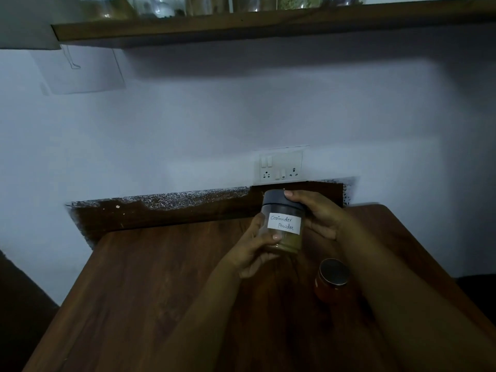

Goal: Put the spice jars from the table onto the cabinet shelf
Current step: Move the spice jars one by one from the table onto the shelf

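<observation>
A clear jar (pixel 284 224) with a dark lid and a white label reading "Coriander Powder" is held above the wooden table (pixel 161 291). My left hand (pixel 255 248) grips its lower part, thumb across the front. My right hand (pixel 319 213) grips it from the right, fingers curled over the lid. A second jar (pixel 332 280) with reddish contents and a dark lid stands on the table just below my right forearm. The wooden shelf (pixel 241 28) runs along the top of the view with several glass jars on it.
A white wall with a socket panel (pixel 279 167) rises behind the table. A dark wooden backboard (pixel 166 213) lines the table's far edge. A pale cabinet (pixel 26 22) adjoins the shelf's left end.
</observation>
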`<state>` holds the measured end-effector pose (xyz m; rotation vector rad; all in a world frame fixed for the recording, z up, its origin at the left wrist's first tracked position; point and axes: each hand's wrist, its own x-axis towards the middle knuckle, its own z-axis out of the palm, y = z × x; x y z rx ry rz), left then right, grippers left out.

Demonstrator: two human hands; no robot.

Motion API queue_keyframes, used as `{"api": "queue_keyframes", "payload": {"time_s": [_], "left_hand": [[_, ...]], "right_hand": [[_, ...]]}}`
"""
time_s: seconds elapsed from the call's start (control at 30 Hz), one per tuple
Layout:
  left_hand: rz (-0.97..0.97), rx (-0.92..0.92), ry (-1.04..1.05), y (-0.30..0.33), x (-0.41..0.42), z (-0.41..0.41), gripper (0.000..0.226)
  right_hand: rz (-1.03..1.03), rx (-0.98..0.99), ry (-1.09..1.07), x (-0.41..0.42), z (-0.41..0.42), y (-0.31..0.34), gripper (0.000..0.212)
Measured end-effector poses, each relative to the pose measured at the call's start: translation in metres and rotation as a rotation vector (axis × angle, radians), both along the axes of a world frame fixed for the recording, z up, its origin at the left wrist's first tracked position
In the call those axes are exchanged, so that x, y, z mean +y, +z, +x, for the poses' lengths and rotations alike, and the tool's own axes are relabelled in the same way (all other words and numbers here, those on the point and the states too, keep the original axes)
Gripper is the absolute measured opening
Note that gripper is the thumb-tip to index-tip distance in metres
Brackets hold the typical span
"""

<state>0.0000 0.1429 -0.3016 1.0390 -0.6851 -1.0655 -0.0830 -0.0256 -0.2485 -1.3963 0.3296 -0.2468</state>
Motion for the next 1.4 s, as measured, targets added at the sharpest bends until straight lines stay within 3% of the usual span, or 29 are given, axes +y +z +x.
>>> {"api": "queue_keyframes", "payload": {"time_s": [0.1, 0.37, 0.5, 0.57, 0.77, 1.0, 1.2, 1.4], "left_hand": [[-0.014, 0.023, -0.033, 0.001, -0.010, -0.003, 0.090], [0.035, -0.019, 0.026, 0.017, -0.049, -0.020, 0.084], [0.062, -0.187, 0.124, 0.030, -0.076, -0.032, 0.074], [0.034, -0.247, 0.178, 0.037, -0.089, -0.037, 0.075], [-0.144, -0.137, 0.245, 0.078, -0.140, -0.065, 0.081], [-0.294, -0.557, 0.347, 0.177, -0.194, -0.087, 0.085], [-0.478, -0.740, 0.443, 0.267, -0.229, -0.099, 0.086], [-0.466, -0.948, 0.692, 0.321, -0.270, -0.094, 0.085]], "right_hand": [[-0.011, -0.016, -0.007, -0.005, -0.005, 0.000, 0.056], [0.018, -0.029, -0.112, -0.037, -0.020, 0.007, 0.036], [0.068, -0.031, -0.225, -0.058, -0.028, 0.013, 0.064], [0.053, -0.074, -0.205, -0.070, -0.037, 0.019, 0.067], [-0.007, -0.087, -0.045, -0.119, -0.065, 0.069, 0.076], [-0.263, -0.306, -0.103, -0.171, -0.100, 0.184, 0.074], [-0.336, -0.560, -0.072, -0.197, -0.116, 0.271, 0.067], [-0.475, -0.592, -0.101, -0.225, -0.105, 0.337, 0.044]]}}
